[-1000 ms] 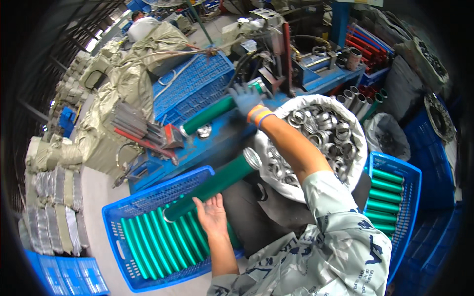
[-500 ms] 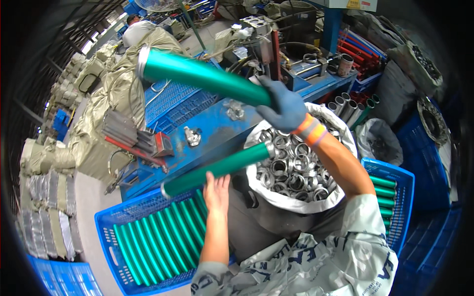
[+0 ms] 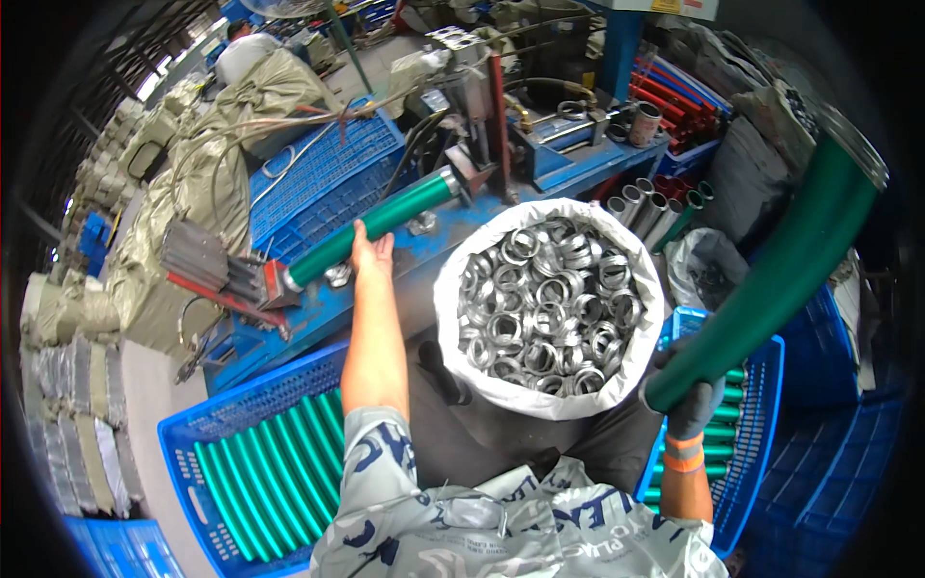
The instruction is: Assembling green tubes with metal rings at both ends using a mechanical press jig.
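My bare left hand (image 3: pixel 371 255) is at a green tube (image 3: pixel 371 223), with its thumb against the tube and fingers underneath. That tube spans a fixture on the blue bench, between a red bracket (image 3: pixel 279 285) and a metal clamp block (image 3: pixel 466 173). In my right hand (image 3: pixel 696 412), gloved in grey with an orange wristband, is the lower end of another green tube (image 3: pixel 771 284). It slants up to the right, its far end rimmed in silver metal. Between my arms stands a white sack (image 3: pixel 446 332) of loose metal rings (image 3: pixel 549 303).
On the left, a blue crate (image 3: pixel 178 419) holds a row of green tubes (image 3: pixel 275 472). More green tubes lie in the right-hand blue crate (image 3: pixel 771 414), below my raised tube. The blue bench (image 3: pixel 260 356) carries hoses and machine parts. Behind the sack are silver tubes (image 3: pixel 644 204).
My left hand has brought its tube up and away, into the bench fixture. My right hand has swung its tube from the upper left over to the right crate. The view has shifted slightly.
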Available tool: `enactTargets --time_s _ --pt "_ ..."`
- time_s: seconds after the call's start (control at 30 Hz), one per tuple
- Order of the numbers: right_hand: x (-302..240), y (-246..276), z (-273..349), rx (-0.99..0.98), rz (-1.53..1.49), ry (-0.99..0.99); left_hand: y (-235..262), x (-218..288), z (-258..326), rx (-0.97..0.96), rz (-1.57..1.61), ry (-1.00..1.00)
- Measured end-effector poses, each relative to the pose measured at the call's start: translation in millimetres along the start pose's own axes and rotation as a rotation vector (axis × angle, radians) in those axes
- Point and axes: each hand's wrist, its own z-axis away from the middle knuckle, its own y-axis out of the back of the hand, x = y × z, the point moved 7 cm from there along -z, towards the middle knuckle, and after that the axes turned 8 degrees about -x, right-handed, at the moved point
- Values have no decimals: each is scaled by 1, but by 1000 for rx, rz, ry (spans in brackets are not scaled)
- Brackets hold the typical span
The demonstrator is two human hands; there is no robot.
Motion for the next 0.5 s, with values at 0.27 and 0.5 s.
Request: enactTargets --time_s 0.27,0.5 --pt "8 20 9 85 -2 -18 11 7 10 -28 -71 6" --pt "-19 175 81 415 186 -3 17 6 17 -140 -236 15"
